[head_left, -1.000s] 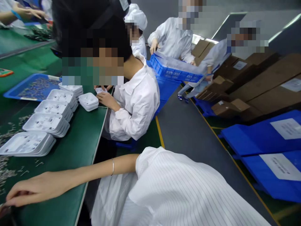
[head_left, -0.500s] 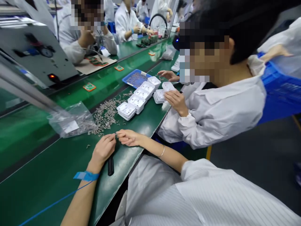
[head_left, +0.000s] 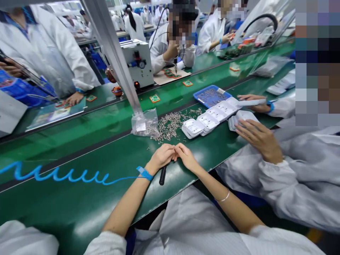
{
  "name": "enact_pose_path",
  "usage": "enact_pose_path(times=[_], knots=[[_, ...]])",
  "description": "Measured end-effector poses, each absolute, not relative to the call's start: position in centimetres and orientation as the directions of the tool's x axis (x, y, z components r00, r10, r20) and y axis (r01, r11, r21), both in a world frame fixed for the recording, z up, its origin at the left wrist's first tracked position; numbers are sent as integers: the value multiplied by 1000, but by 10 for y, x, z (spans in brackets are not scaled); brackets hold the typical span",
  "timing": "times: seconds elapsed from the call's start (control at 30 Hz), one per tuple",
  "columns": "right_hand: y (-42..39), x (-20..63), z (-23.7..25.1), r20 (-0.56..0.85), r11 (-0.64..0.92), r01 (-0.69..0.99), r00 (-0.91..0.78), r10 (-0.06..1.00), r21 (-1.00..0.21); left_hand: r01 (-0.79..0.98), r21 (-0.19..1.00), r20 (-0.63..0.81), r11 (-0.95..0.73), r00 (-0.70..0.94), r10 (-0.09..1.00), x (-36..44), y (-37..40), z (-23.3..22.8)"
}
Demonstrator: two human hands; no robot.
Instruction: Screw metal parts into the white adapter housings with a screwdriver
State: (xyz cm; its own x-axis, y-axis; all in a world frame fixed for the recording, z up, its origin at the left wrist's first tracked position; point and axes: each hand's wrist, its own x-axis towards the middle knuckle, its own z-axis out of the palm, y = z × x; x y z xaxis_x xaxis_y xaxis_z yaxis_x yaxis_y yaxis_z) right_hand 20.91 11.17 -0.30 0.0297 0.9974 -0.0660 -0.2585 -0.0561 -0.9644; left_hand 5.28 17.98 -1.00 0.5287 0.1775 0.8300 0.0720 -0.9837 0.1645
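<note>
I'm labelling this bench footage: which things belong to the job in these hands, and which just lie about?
Likely in use:
left hand and right hand, meeting; anything pinched is hidden
black handle beside the left hand
loose metal pieces just beyond

Untouched by these hands, apparently lying about:
blue tray
nearest orange-edged board

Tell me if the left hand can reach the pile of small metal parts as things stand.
Probably yes: the pile of small metal parts lies just beyond the left hand, with the plastic bag and white trays off to either side, not between.
</note>
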Motion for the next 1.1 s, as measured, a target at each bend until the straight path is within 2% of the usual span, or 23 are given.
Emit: enact_pose_path(times=[0.2,0.33,0.43,0.63,0.77,0.9,1.1], knots=[[115,213,7,-218,-241,-344,-105,970,-907,71,177,828,-982,529,187,54,177,-8],[113,216,12,-279,-295,-394,-100,955,-871,109,182,827,-977,521,212,54,176,-9],[112,215,7,-243,-257,-394,-86,966,-883,158,191,813,-969,528,246,52,179,-15],[112,212,-2,-119,-137,-317,-74,990,-938,167,240,708,-956,645,290,49,182,-24],[109,210,9,-205,-242,-398,-134,970,-885,225,307,634,-925,676,375,48,174,-18],[110,212,16,-334,-364,-469,-150,930,-805,256,264,585,-930,724,366,49,170,-15],[110,210,12,-268,-309,-435,-154,951,-846,340,232,413,-911,814,409,49,176,-13]])
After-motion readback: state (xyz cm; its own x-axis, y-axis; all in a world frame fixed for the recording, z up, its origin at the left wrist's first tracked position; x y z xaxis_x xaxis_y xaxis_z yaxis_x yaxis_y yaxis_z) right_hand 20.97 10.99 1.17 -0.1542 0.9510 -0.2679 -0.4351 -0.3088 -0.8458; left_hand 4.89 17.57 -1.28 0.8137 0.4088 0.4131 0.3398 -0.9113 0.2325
